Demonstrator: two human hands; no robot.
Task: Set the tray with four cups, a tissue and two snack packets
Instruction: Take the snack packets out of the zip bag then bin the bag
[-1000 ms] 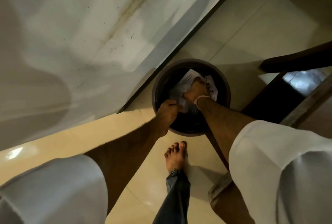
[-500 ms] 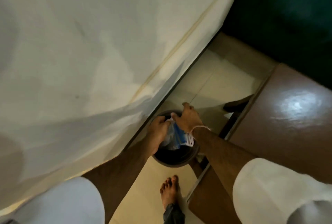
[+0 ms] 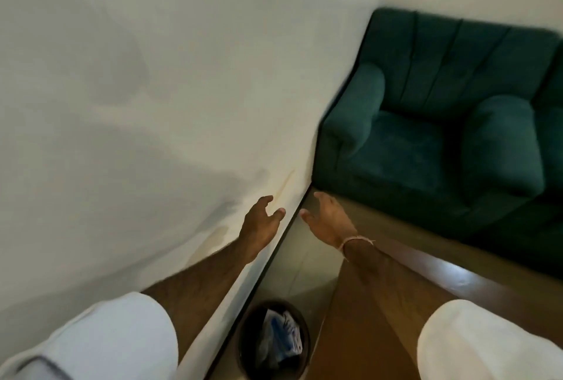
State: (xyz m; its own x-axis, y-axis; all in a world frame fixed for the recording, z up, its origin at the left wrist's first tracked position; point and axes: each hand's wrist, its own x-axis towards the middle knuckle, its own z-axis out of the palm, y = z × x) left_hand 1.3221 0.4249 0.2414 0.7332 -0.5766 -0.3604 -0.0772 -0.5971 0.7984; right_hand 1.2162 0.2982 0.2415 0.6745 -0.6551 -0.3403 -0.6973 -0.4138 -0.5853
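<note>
My left hand (image 3: 261,222) and my right hand (image 3: 327,219) are raised in front of me, both empty with fingers spread, a short gap between them. Far below them, at the bottom of the view, stands a dark round bin (image 3: 247,340) on the floor against the wall. Inside it lies crumpled white and blue wrapping (image 3: 281,338). No tray, cups, tissue or snack packets show in this view.
A white wall (image 3: 152,90) fills the left half. A dark green armchair (image 3: 426,123) stands at the right, in the corner. A brown glossy tabletop (image 3: 380,303) lies under my right forearm, with a strip of tiled floor (image 3: 300,270) between it and the wall.
Both hands let go of the crumpled wrapping, which now lies in the bin, and rose away from it, open. The view lifted, bringing the armchair into sight.
</note>
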